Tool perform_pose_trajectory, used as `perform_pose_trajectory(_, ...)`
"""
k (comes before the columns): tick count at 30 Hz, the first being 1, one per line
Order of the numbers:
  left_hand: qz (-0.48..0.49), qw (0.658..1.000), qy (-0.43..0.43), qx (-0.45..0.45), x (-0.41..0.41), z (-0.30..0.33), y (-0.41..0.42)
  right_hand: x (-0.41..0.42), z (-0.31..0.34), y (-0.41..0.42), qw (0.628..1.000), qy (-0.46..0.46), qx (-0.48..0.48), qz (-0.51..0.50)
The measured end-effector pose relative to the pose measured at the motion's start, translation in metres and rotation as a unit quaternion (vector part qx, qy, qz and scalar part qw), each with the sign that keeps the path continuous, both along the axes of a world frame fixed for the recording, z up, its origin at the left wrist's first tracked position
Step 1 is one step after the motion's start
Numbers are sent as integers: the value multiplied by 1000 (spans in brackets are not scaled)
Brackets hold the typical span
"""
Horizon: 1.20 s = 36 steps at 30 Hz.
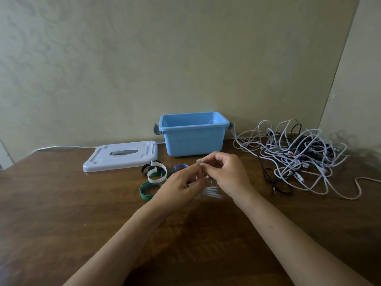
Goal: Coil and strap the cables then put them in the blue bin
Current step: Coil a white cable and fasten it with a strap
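Observation:
Both hands meet over the table's middle, in front of the blue bin (193, 139), which stands open near the wall. My left hand (181, 186) grips a coiled white cable (212, 191), whose loops show below the fingers. My right hand (224, 172) pinches the cable's end with its pale plug (200, 161) sticking up between the fingertips. Curled straps lie just left of the hands: a white strap (157, 174), a green strap (145, 191), a black strap (145, 168) and a purple strap (181, 167).
A tangled pile of white and black cables (296, 155) covers the table's right side. The bin's grey-white lid (121, 155) lies flat to the left of the bin. The brown wooden table (61, 203) meets a beige wall behind.

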<state>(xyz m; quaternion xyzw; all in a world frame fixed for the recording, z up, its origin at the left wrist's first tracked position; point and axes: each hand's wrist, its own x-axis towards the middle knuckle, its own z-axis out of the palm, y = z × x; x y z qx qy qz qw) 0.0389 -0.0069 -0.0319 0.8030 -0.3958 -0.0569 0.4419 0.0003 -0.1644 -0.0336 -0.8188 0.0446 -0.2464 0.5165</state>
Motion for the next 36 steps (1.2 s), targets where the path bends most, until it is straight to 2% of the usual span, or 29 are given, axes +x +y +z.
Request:
perform_pose_trajectory(4,14,1000,5,4,-1,-2,-2,1,-6,7,999,-3,-40,-36)
perform_pose_trajectory(8,38,999,-27,23,-1,-3,-4,3,-14,15,996,-8,-38,-80)
perform_pose_trajectory(14,13,998,-58,16,-5,2,-4,-1,-11,16,991,-15,-67,-119)
perform_pose_trajectory(18,-4,998,-50,25,-6,2,-3,1,-11,13,993,-7,-51,-105)
perform_pose_trajectory(22,-15,999,-37,7,-7,3,-2,1,-8,9,996,14,12,-82)
perform_pose_trajectory(25,-16,998,-66,15,-5,2,0,1,-5,9,995,51,58,-62)
perform_pose_trajectory(30,3,1000,-12,-25,0,0,3,1,-1,5,984,81,156,15)
perform_pose_trajectory(33,6,999,4,-49,7,1,5,-2,4,2,986,39,160,37)
perform_pose_trajectory(36,18,997,33,-61,11,1,5,-6,7,4,993,-24,108,30)
